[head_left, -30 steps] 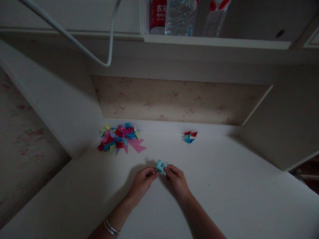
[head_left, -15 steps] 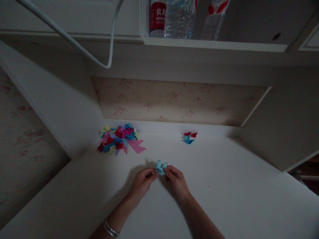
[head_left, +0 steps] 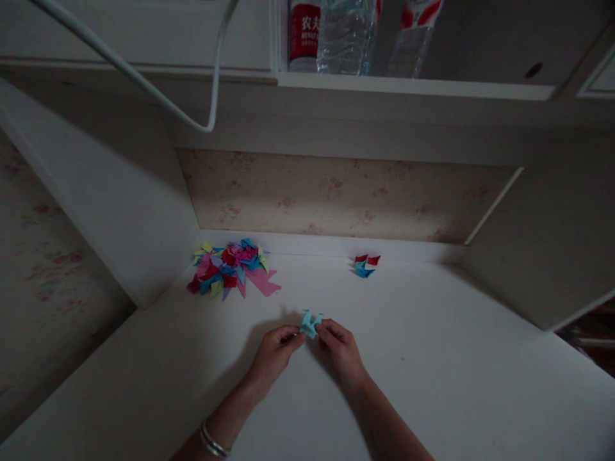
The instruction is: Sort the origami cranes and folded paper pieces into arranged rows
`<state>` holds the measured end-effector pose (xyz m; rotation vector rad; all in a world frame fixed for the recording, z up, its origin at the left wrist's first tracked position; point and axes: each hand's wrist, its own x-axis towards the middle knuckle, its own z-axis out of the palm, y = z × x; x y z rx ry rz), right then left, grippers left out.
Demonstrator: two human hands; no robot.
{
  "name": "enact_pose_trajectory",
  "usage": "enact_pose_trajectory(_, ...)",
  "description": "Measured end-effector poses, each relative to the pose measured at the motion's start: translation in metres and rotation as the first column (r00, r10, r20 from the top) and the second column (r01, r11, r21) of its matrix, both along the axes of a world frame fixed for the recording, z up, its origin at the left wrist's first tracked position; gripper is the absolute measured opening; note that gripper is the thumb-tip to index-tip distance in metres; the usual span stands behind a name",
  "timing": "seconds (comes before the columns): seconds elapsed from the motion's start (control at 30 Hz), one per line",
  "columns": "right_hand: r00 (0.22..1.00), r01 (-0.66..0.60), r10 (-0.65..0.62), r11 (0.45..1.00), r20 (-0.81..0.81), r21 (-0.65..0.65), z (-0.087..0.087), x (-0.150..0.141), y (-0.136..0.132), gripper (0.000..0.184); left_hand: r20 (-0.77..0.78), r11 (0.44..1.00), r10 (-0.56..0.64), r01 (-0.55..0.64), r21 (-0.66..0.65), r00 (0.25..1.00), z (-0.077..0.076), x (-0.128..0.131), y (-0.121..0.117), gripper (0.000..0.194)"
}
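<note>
A light-blue folded paper [head_left: 309, 324] is held between 2 bare hands, to the right of the colourful paper pile [head_left: 230, 266] and nearer the person than that pile. It has at least 2 pointed tips standing up; whether its underside touches the desk, I cannot tell. The left hand [head_left: 275, 352] has thumb and fingers clamped on its left side, and the right hand [head_left: 342, 349] has thumb and fingers clamped on its right side. The other fingers of both hands are curled in and partly hidden. A silver bangle [head_left: 214, 442] circles the left wrist, well nearer the person than the pile.

The pile itself mixes pink, red, blue, yellow-green and purple folded pieces, heaped on the white desk [head_left: 456, 358]. A flat pink paper [head_left: 262, 282] juts out from its right side. Well to the right of the pile, also near the back edge, sits a small red-and-blue paper cluster [head_left: 365, 266]; its pieces are too small to count.

Behind and above the pile is a flowered wall panel [head_left: 331, 192]. Higher above it and to the right, a shelf [head_left: 408, 85] bears a red-labelled bottle [head_left: 305, 32] and clear bottles [head_left: 341, 41]. A white cable [head_left: 158, 96] loops down above the pile.
</note>
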<state>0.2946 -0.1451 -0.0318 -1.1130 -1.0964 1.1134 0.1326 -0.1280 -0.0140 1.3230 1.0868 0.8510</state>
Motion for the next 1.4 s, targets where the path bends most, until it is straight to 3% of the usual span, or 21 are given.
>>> enact_pose_trajectory(0.5,0.997,-0.07,0.071,0.997,-0.035,0.014,-0.0001,-0.0026,-0.001,0.029,0.055,0.999,0.035,-0.034,-0.022,0.998,0.0015,0.0007,-0.0009,0.035)
enact_pose_trajectory(1.0,0.994,-0.085,0.08,0.994,0.069,0.062,0.0042,-0.0006,-0.0039,0.027,0.042,1.0,0.016,-0.015,-0.026,0.999,0.0076,0.0007,-0.002,0.039)
enact_pose_trajectory(1.23,0.995,-0.093,0.09,0.994,0.044,0.06,0.0016,-0.0011,-0.004,0.024,0.057,1.0,0.011,-0.011,-0.002,0.998,0.0027,0.0002,-0.0023,0.029)
enact_pose_trajectory(1.4,0.995,-0.095,0.093,0.994,0.042,0.061,0.0018,-0.0009,-0.0049,0.025,0.043,1.0,-0.004,0.003,0.026,0.999,-0.0016,0.0001,0.0001,0.032)
